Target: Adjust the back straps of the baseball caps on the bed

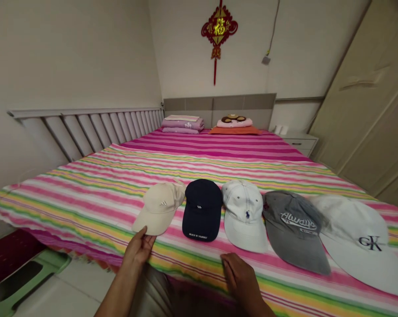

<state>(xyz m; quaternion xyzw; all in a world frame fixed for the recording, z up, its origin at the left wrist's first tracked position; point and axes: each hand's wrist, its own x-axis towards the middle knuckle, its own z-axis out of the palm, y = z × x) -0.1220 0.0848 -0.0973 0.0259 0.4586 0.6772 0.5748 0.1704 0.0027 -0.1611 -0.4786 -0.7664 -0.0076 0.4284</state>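
Note:
Several baseball caps lie side by side on the striped bedspread, brims toward me. My left hand [139, 247] pinches the brim edge of the beige cap [159, 204] at the row's left end, thumb on top and fingers beneath. Beside it is a navy cap [202, 209] with white lettering on its brim. A pale white cap [244, 211] with a small dark blue emblem comes after, then a grey cap [293, 224] with white script. At the far right sits a white cap [357, 237] marked with dark letters. My right hand [240, 275], fingers curled together, rests on the bedspread below the pale cap, apart from it.
The striped bedspread [126, 176] covers a wide bed. Folded purple bedding [182, 124] and a pink-and-orange stack [235, 127] lie by the headboard [199, 104]. A radiator [96, 132] lines the left wall. A green stool [50, 259] stands lower left; a nightstand [299, 141] is far right.

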